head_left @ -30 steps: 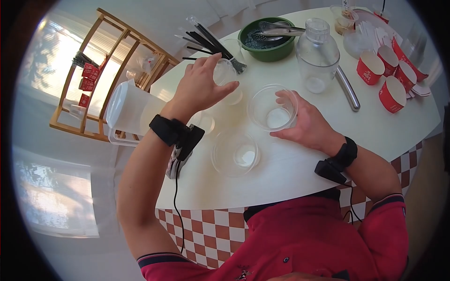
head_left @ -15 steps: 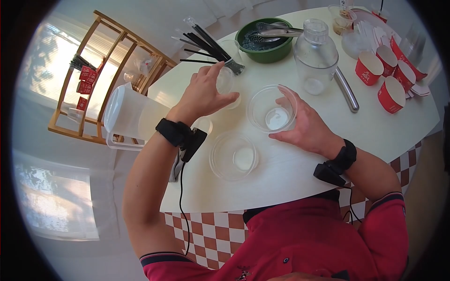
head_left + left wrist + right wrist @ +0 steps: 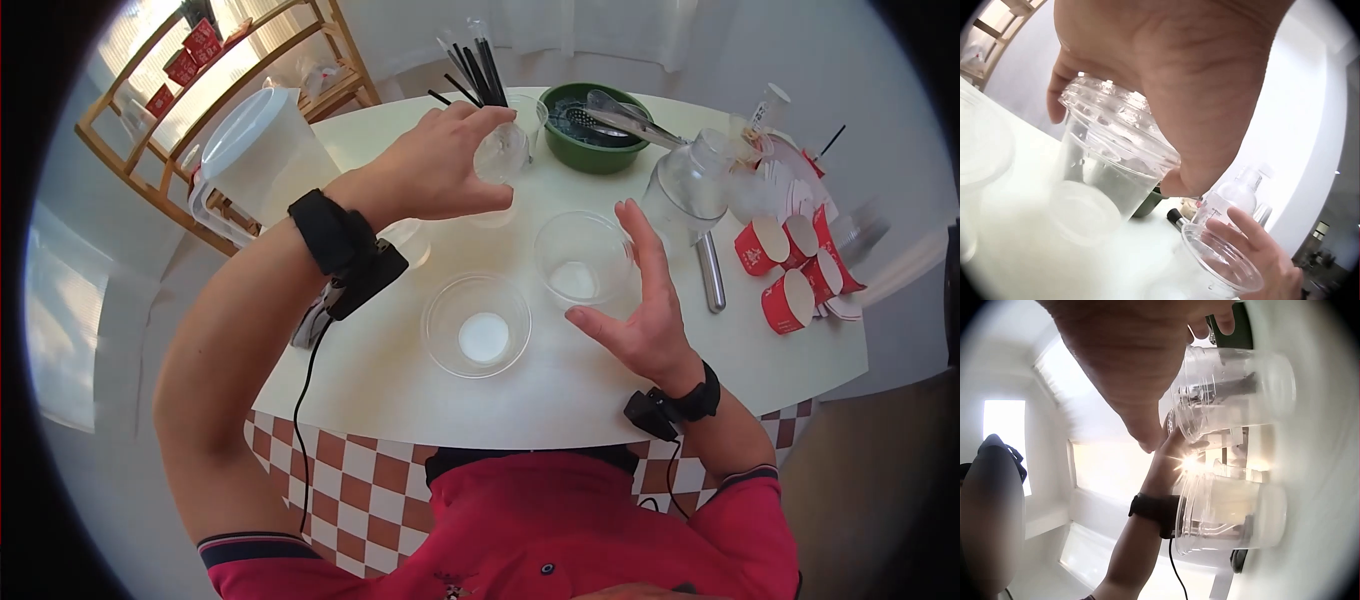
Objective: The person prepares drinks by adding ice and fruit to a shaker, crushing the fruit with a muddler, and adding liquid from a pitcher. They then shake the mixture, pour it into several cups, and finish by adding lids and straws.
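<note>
My left hand (image 3: 445,160) reaches over a clear plastic cup (image 3: 1094,175), thumb and fingers curled round its ridged, lid-like top from opposite sides. The cup stands on the white table. Beside a second clear cup (image 3: 580,260), my right hand (image 3: 650,310) is spread, its thumb and fingers straight and apart from the cup wall. A third clear cup (image 3: 480,330) stands nearer the table's front edge, uncovered. In the right wrist view, the second cup (image 3: 1235,394) and the third cup (image 3: 1235,512) stand side by side with the right thumb off to one side.
A lidded pitcher (image 3: 250,150) is at the left, near another clear round container (image 3: 410,242). Black straws (image 3: 475,70) and a green bowl (image 3: 595,150) of utensils stand at the back. Rightward are a clear shaker bottle (image 3: 690,180), a steel rod (image 3: 710,275) and several red paper cups (image 3: 788,302).
My right hand has let go of the second cup, its fingers opening away to the right. The left hand stays at its cup. The head view has shifted.
</note>
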Demonstrator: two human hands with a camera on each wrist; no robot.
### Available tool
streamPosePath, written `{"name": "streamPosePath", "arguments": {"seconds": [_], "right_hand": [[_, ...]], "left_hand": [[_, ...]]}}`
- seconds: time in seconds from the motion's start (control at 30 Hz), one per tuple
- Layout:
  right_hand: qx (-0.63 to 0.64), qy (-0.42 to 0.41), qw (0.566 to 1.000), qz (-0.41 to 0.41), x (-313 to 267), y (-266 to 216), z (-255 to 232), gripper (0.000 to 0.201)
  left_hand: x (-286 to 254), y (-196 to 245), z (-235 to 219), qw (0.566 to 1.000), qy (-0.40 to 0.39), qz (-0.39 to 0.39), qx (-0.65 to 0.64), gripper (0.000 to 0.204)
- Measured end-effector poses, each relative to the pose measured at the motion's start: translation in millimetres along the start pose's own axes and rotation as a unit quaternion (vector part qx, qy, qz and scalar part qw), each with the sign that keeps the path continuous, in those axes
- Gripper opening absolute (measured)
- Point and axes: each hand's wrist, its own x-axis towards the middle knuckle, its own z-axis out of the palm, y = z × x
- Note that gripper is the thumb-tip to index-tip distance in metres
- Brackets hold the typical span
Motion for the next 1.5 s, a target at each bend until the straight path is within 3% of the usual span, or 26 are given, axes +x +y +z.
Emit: {"name": "streamPosePath", "arguments": {"seconds": [0.2, 0.3, 0.33, 0.43, 0.47, 0.7, 0.8, 0.97, 1.07, 1.27, 1.5], "right_hand": [[-0.051, -0.008, 0.998, -0.047, 49.1, -42.5, -13.2, 0.109], [-0.005, -0.034, 0.999, 0.005, 87.0, -47.2, -1.8, 0.109], [0.015, -0.041, 0.999, -0.009, 102.5, -36.4, 6.3, 0.107], [0.191, -0.143, 0.970, 0.054, 129.0, -41.8, 17.4, 0.101], [0.233, -0.143, 0.962, 0.023, 131.5, -42.4, 22.3, 0.094], [0.178, -0.199, 0.962, 0.061, 130.6, -50.6, 24.8, 0.088], [0.175, -0.212, 0.959, 0.071, 135.7, -49.4, 23.4, 0.086], [0.186, -0.232, 0.952, 0.074, 143.4, -43.3, 25.8, 0.084], [0.145, -0.284, 0.948, 0.023, 153.4, -25.6, 29.9, 0.100], [0.198, -0.256, 0.945, 0.039, 152.4, -22.2, 49.0, 0.107], [0.150, -0.301, 0.939, 0.069, 158.8, -17.2, 58.1, 0.104]], "left_hand": [[-5.5, 17.9, -21.5, 0.999, 0.015, 0.002, -0.046, 0.082], [-6.8, 24.2, -28.4, 0.996, 0.045, 0.025, -0.076, 0.081], [-7.6, 27.1, -29.2, 0.994, 0.055, 0.031, -0.089, 0.082], [-14.2, 31.6, -35.7, 0.991, 0.071, 0.025, -0.107, 0.083], [-16.5, 32.1, -39.9, 0.992, 0.062, 0.016, -0.105, 0.084], [-28.7, 27.3, -33.5, 0.994, 0.011, 0.022, -0.109, 0.083], [-29.7, 21.1, -26.6, 0.985, 0.051, 0.024, -0.165, 0.081], [-32.3, 10.8, -27.1, 0.976, 0.046, 0.017, -0.213, 0.079], [-28.6, -6.4, -26.3, 0.964, 0.062, 0.046, -0.255, 0.081], [-40.4, -12.5, -22.5, 0.965, 0.033, -0.013, -0.258, 0.084], [-34.9, -27.8, -0.9, 0.977, 0.013, -0.050, -0.208, 0.083]]}}
